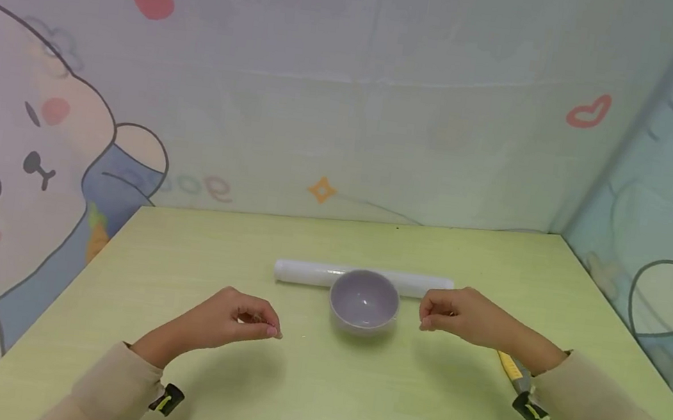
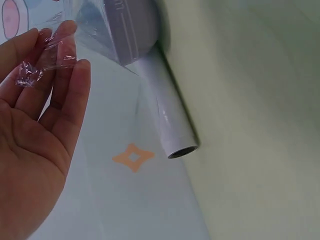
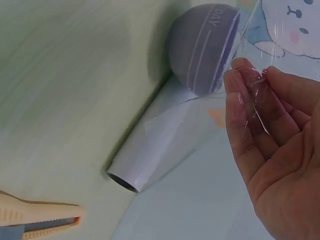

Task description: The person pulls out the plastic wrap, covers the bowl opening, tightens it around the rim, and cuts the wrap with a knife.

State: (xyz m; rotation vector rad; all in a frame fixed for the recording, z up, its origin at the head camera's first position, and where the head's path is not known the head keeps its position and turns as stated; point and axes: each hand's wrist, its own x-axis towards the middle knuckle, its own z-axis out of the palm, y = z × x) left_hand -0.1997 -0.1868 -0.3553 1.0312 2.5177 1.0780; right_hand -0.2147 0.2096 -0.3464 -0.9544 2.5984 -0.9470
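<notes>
A sheet of clear plastic wrap [image 2: 92, 30] stretches between my two hands, almost invisible in the head view. My left hand [image 1: 234, 322] pinches one edge of it between thumb and fingertips, with a crumpled bit showing over the fingers in the left wrist view. On the other side my right hand [image 1: 467, 316] pinches the opposite edge, the film bunched at its fingertips [image 3: 242, 65]. Between the hands stands a lilac bowl [image 1: 365, 303], upright on the table, lettering on its outer side. Both hands are held above the table, one to each side of the bowl.
Directly behind the bowl lies a white roll [image 1: 306, 273] of wrap, crosswise on the pale green table [image 1: 344, 407]. A yellow and grey utility knife [image 1: 512, 369] lies at the right, partly under the right forearm. A printed cloth [image 1: 350, 99] hangs along the back and sides.
</notes>
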